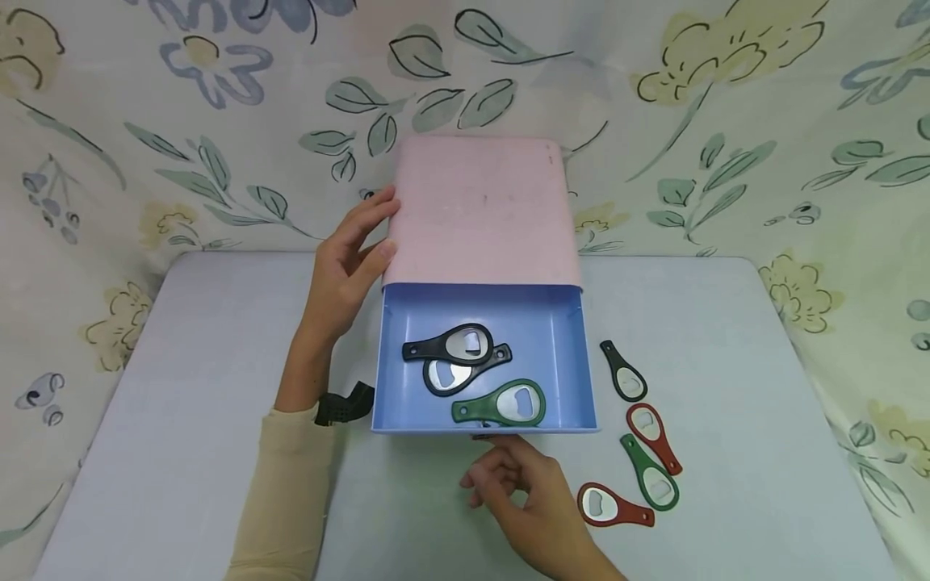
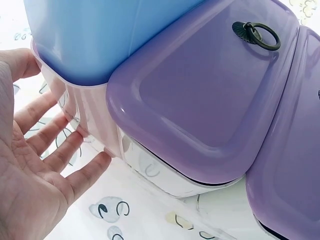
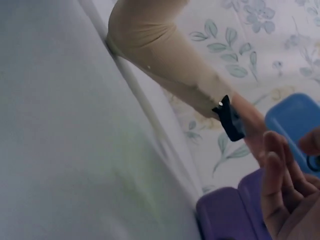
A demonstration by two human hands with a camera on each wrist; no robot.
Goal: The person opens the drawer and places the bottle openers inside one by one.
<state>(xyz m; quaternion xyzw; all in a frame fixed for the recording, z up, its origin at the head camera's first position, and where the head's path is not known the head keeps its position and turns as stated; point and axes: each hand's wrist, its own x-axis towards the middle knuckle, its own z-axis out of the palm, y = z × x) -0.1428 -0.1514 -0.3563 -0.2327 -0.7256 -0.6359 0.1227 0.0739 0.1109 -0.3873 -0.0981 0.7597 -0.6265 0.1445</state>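
A pink cabinet (image 1: 483, 210) has its blue drawer (image 1: 559, 347) pulled out. Two black bottle openers (image 1: 436, 349) overlap inside, and a green bottle opener (image 1: 479, 410) lies near the drawer's front wall. My left hand (image 1: 345, 270) rests against the cabinet's left side; its fingers spread along the pink wall in the left wrist view. My right hand (image 1: 534, 500) is at the drawer front, index fingertip hooked at a dark ring pull (image 3: 313, 164), the other fingers curled below. The fingers partly hide the ring.
Right of the drawer lie a black bottle opener (image 1: 625, 375), a green one (image 1: 650, 476) and two red bottle openers (image 1: 617, 510) on the white table (image 1: 734, 363). Below the blue drawer are purple drawers (image 2: 200, 95) with ring pulls. Floral cloth (image 1: 276, 121) hangs behind.
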